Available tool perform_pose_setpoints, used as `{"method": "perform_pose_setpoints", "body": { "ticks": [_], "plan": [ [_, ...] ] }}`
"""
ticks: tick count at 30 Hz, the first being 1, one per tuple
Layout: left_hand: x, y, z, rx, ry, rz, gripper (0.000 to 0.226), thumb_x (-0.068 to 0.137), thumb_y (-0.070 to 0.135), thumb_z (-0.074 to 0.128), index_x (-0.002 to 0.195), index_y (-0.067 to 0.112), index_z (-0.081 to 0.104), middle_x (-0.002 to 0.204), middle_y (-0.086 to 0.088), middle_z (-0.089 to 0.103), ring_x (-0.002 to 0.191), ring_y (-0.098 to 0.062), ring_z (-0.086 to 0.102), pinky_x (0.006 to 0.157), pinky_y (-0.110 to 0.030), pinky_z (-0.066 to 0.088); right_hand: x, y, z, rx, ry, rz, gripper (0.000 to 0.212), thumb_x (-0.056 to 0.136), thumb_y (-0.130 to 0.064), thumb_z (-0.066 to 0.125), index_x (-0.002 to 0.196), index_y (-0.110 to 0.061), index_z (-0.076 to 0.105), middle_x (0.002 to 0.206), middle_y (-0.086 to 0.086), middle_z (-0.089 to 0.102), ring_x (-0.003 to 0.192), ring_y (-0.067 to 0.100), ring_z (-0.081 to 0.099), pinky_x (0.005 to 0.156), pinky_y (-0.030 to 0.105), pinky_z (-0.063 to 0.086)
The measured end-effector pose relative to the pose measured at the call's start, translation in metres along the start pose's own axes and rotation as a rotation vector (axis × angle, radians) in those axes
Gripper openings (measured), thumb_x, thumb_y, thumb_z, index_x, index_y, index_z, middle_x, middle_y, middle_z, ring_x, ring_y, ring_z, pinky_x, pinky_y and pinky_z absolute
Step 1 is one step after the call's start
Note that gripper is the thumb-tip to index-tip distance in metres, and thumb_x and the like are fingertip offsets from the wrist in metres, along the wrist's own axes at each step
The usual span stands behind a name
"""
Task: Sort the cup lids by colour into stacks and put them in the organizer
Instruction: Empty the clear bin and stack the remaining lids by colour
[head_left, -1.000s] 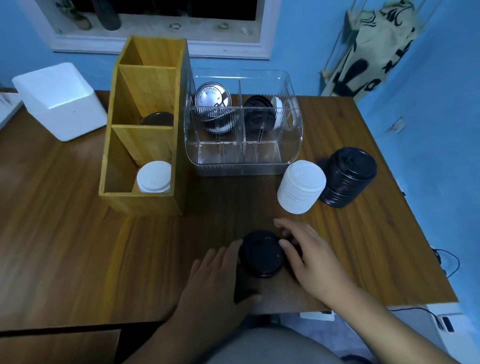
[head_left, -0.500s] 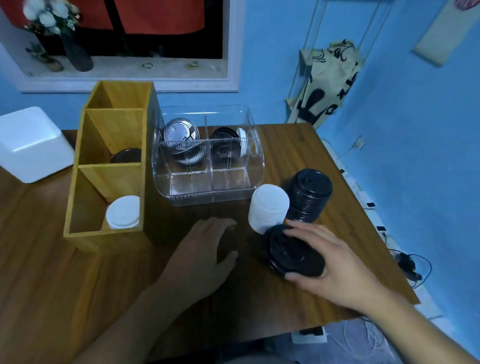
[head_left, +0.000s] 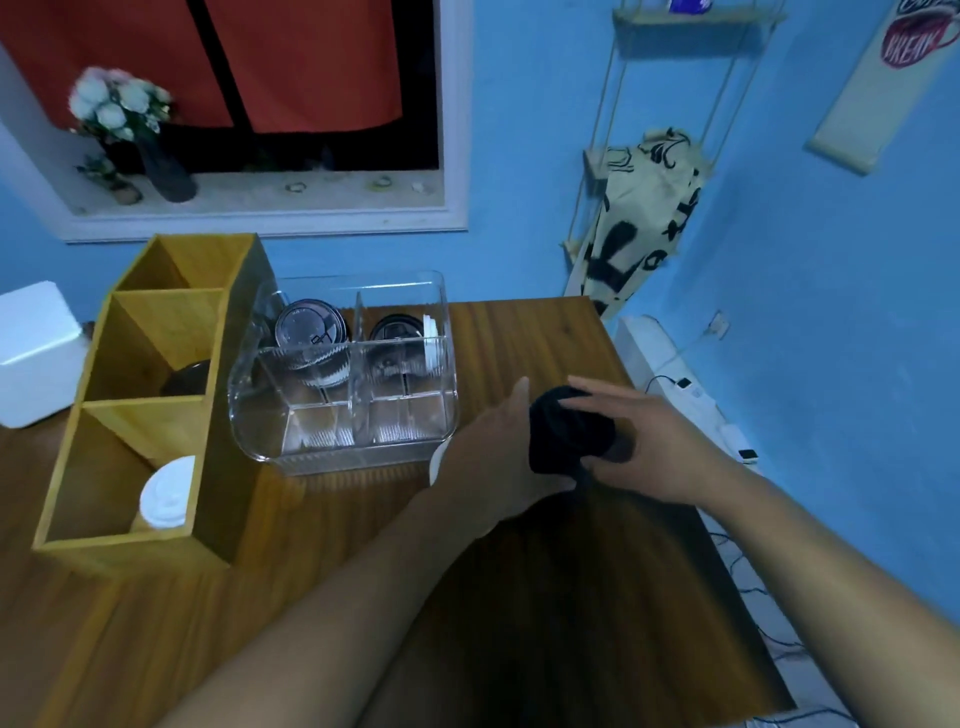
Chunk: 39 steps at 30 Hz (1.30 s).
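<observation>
Head view: This looks like the stacking step for the black lids. Right of the middle of the frame, both hands are on the black stack (head_left: 571, 436), which sits over the table (head_left: 519, 338) just right of the clear organizer (head_left: 291, 441). The left hand (head_left: 498, 452) lies flat against the stack's left side, fingers straight and pushing. The right hand (head_left: 660, 452) wraps it from the right, fingers over the top and thumb lower down. The stack is blurry, so I cannot tell if it rests on the table.

Only a thin edge of the white stack (head_left: 435, 462) peeks out behind the left hand. At the lower left, the wooden organizer (head_left: 145, 540) has one white lid (head_left: 166, 493) in its near box.

Next, I think the hands must square the black stack, squeeze it gently, and carry it to an organizer without letting lids slide.

Half a second ago, the left hand lay spread on the table and only the right hand held a small black pile, lower in the frame. The white stack stood in plain sight then. The view has also tipped up.
</observation>
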<state>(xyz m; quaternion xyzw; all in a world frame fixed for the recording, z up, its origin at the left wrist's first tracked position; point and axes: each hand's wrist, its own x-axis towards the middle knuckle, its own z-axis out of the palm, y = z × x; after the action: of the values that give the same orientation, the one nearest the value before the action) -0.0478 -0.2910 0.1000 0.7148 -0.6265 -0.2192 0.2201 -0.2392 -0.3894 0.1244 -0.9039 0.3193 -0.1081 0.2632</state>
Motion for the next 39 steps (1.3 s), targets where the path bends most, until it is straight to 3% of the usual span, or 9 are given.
{"method": "perform_pose_setpoints", "body": {
  "ticks": [5,14,17,22,25,28,31,34,39],
  "plan": [
    [0.005,-0.005,0.003,0.013,0.034,-0.01,0.124,0.066,0.065,0.084,0.159,0.026,0.011,0.141,0.001,0.058,0.122,-0.02,0.06,0.097,-0.042,0.053,0.009,0.0,0.01,0.024,-0.034,-0.014,0.05,0.089,-0.044,0.071,0.136,-0.044,0.053,0.154,-0.029,0.033,0.138,-0.007,0.031,0.113,0.026,0.031],
    [0.009,-0.006,0.002,0.033,-0.007,-0.007,0.12,0.069,0.061,0.085,0.159,0.019,0.018,0.145,-0.001,0.054,0.128,-0.021,0.055,0.101,-0.038,0.048,0.013,0.001,0.021,0.033,-0.034,-0.043,0.043,0.094,-0.038,0.064,0.136,-0.029,0.058,0.154,-0.023,0.032,0.134,-0.012,0.026,0.112,0.023,0.027],
    [0.012,-0.008,0.002,0.044,0.019,0.016,0.083,0.065,0.065,0.082,0.132,0.029,0.048,0.119,0.008,0.063,0.107,-0.015,0.062,0.09,-0.041,0.054,0.015,0.003,0.022,0.006,-0.05,-0.06,0.043,0.095,-0.04,0.062,0.137,-0.029,0.056,0.156,-0.022,0.031,0.137,-0.01,0.024,0.116,0.027,0.028],
    [0.013,-0.009,0.003,0.089,0.005,0.022,0.069,0.065,0.068,0.079,0.111,0.027,0.049,0.102,0.009,0.062,0.092,-0.012,0.06,0.079,-0.04,0.055,0.01,0.002,0.029,-0.026,0.012,-0.065,0.049,0.092,-0.049,0.056,0.136,-0.028,0.057,0.159,-0.015,0.034,0.143,0.0,0.028,0.118,0.035,0.033],
    [0.013,-0.007,0.0,0.118,-0.018,0.02,0.081,0.069,0.066,0.081,0.126,0.02,0.046,0.115,0.002,0.062,0.105,-0.019,0.061,0.085,-0.037,0.053,0.013,-0.004,0.027,-0.084,0.023,-0.052,0.046,0.092,-0.046,0.062,0.135,-0.029,0.058,0.156,-0.013,0.037,0.144,0.005,0.029,0.118,0.042,0.034],
    [0.008,-0.001,-0.01,0.116,-0.064,0.002,0.119,0.074,0.06,0.081,0.159,0.01,0.015,0.153,-0.006,0.042,0.14,-0.024,0.041,0.108,-0.041,0.042,0.017,-0.012,0.02,-0.109,0.006,-0.021,0.044,0.09,-0.047,0.066,0.132,-0.034,0.058,0.154,-0.018,0.037,0.141,0.002,0.028,0.117,0.035,0.03],
    [-0.007,0.002,-0.025,0.074,-0.043,0.028,0.121,0.078,0.057,0.08,0.162,0.014,0.004,0.165,-0.004,0.026,0.149,-0.022,0.027,0.116,-0.038,0.03,0.019,-0.02,0.009,-0.109,-0.005,0.016,0.04,0.088,-0.055,0.063,0.126,-0.046,0.057,0.149,-0.026,0.04,0.136,0.0,0.034,0.114,0.036,0.037],
    [-0.032,-0.006,-0.055,-0.034,0.058,0.063,0.099,0.084,0.054,0.077,0.159,0.022,0.022,0.16,0.002,0.038,0.143,-0.015,0.037,0.111,-0.031,0.033,0.027,-0.036,0.003,-0.121,0.057,-0.005,0.038,0.089,-0.055,0.059,0.125,-0.044,0.059,0.144,-0.024,0.046,0.133,0.003,0.041,0.11,0.035,0.041],
    [-0.048,-0.056,-0.124,0.003,0.455,0.01,0.036,0.091,0.033,0.069,0.124,0.024,0.06,0.115,0.011,0.065,0.101,-0.004,0.058,0.089,-0.023,0.052,0.07,-0.083,0.008,-0.228,0.114,-0.084,0.031,0.095,-0.045,0.059,0.125,-0.036,0.062,0.14,-0.018,0.053,0.128,0.005,0.046,0.104,0.025,0.037]
  ]
}}
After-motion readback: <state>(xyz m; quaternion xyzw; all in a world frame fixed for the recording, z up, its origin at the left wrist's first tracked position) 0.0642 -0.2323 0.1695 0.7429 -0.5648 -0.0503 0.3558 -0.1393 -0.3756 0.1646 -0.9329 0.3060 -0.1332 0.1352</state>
